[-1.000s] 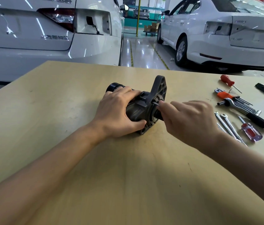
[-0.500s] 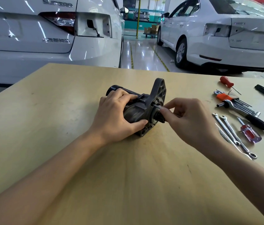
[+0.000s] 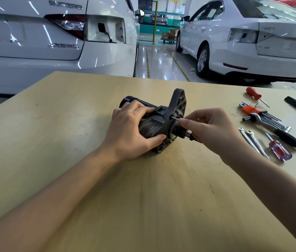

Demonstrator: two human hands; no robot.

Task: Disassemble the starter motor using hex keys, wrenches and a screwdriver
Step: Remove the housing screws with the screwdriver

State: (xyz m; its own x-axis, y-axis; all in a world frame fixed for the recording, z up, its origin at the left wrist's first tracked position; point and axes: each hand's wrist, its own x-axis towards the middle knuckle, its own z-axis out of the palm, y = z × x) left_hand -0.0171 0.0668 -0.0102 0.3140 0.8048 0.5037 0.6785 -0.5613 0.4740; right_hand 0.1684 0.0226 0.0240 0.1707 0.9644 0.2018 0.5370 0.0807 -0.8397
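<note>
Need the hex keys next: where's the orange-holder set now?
Head view, far right of the table: the hex key set lies untouched between the red screwdriver and the ratchet.

I am looking at a pale yellow-tan wooden tabletop [image 3: 71, 142] that is showing a matt, smooth face with faint grain and a few small dark scuffs. The dark grey cast-metal starter motor [image 3: 154, 124] is looking dull and slightly grimy, while the thin steel bolt [image 3: 175, 118] sticking out of its flange is giving off a brighter sheen. To my right, the two slim chrome wrenches [image 3: 252, 140] are gleaming, and the screwdriver with the clear red plastic handle [image 3: 280, 151] is looking glossy. Behind the table, the white painted car rear [image 3: 34, 42] is reflecting the lights, as is the polished floor [image 3: 161, 62].
</note>
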